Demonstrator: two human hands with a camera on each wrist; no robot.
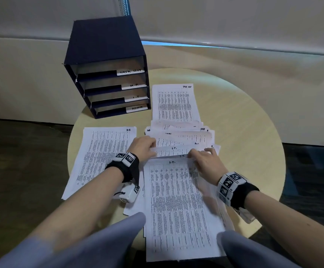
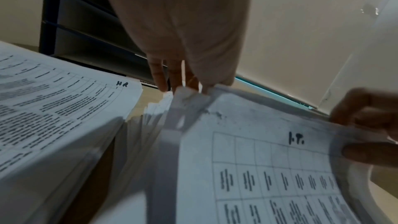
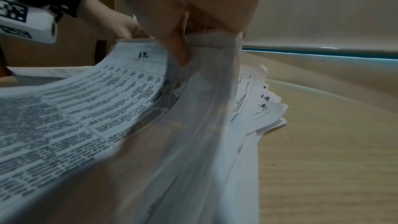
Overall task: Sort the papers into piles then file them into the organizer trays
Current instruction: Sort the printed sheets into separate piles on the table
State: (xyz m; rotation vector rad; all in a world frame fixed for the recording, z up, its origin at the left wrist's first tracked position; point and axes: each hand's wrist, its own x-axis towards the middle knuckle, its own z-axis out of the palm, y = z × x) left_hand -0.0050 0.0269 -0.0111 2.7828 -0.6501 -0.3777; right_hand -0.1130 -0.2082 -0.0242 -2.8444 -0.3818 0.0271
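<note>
Sorting is in hand: left hand (image 1: 144, 147) and right hand (image 1: 207, 163) each pinch in their fingers the top edge of an I.T. sheet (image 1: 176, 200) lying just in front of the fanned unsorted stack (image 1: 184, 136), so next, probably, comes lifting that sheet clear to start an I.T. pile.

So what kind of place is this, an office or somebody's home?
Most likely an office. A dark paper organizer has trays labelled Task List, HR, IT and Admin, printed table sheets marked I.T. and HR cover a round table, and a roller blind hangs behind.
</note>
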